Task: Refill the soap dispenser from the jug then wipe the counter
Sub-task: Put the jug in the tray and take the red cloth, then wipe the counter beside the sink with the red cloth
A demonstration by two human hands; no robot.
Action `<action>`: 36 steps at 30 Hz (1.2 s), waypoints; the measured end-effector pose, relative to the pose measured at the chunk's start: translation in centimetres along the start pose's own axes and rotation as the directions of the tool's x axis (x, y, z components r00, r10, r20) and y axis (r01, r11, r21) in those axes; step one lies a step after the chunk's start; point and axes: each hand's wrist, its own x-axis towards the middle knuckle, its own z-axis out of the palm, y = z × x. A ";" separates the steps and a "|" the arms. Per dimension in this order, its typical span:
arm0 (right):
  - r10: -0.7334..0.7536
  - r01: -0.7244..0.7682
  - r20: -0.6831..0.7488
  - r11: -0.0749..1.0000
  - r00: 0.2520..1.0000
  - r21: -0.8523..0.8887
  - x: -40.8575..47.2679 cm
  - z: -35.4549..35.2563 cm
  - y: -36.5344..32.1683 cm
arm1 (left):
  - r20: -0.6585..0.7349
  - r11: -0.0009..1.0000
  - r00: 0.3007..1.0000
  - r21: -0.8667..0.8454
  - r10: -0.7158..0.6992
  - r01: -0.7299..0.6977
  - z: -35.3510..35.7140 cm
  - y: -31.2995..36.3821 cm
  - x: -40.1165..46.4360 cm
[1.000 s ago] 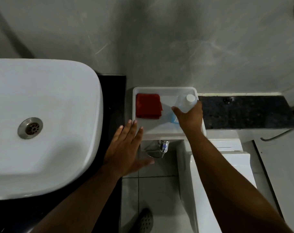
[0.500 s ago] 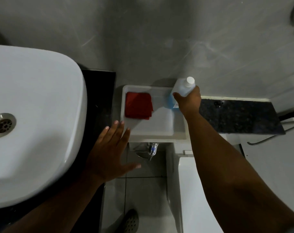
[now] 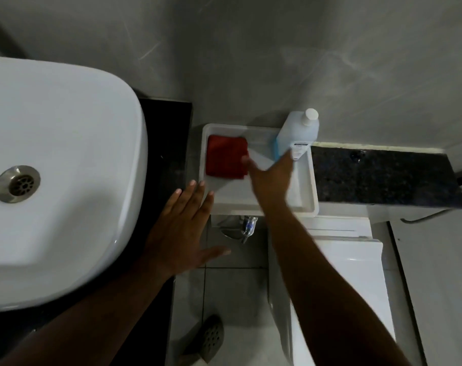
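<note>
A clear jug with blue liquid and a white cap stands upright at the back right corner of a white tray. A folded red cloth lies in the tray's left half. My right hand is over the tray with fingers spread, blurred, its fingertips at the cloth's right edge; it holds nothing. My left hand is flat and open at the tray's front left corner, beside the dark counter. No soap dispenser is in view.
A white basin with a metal drain fills the left side on the dark counter. A speckled dark ledge runs right of the tray. Below are a white toilet tank, a wall valve and tiled floor.
My right hand has let go of the jug, which now stands in the tray's back right corner, and has moved left toward the red cloth. My left hand stays by the tray's corner.
</note>
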 end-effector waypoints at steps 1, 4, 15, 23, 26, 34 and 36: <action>-0.139 0.150 0.127 0.985 0.982 -0.081 -1.3 1.4 0.1 | -0.002 1.000 1.000 0.003 0.002 -0.002 0.0 0.1 0.0; -0.314 0.502 0.464 0.784 0.829 -0.366 -1.8 4.6 0.7 | -0.011 1.000 1.000 -0.020 -0.003 0.003 0.3 0.1 -0.1; -0.345 0.585 0.506 0.667 0.791 -0.460 4.0 8.5 3.5 | -0.093 1.000 0.996 -0.021 0.011 -0.013 1.1 -0.3 0.0; -0.367 0.456 0.330 0.852 0.870 -0.258 0.0 3.9 1.1 | -0.071 0.999 0.997 0.001 0.032 -0.032 0.8 -0.5 -0.2; -0.310 0.325 0.190 0.944 0.932 -0.051 -5.2 0.3 0.3 | -0.048 0.999 0.998 0.025 0.034 -0.033 0.3 -0.3 -0.1; -0.173 0.171 0.083 0.985 0.981 0.031 -25.7 -6.5 -1.3 | -0.094 0.957 0.996 -0.291 -0.008 -0.020 -1.6 0.4 -8.9; -0.172 0.173 0.097 0.985 0.980 -0.006 -30.0 -5.7 -1.6 | -0.095 0.951 0.995 -0.307 0.005 -0.034 -1.4 -0.6 -14.1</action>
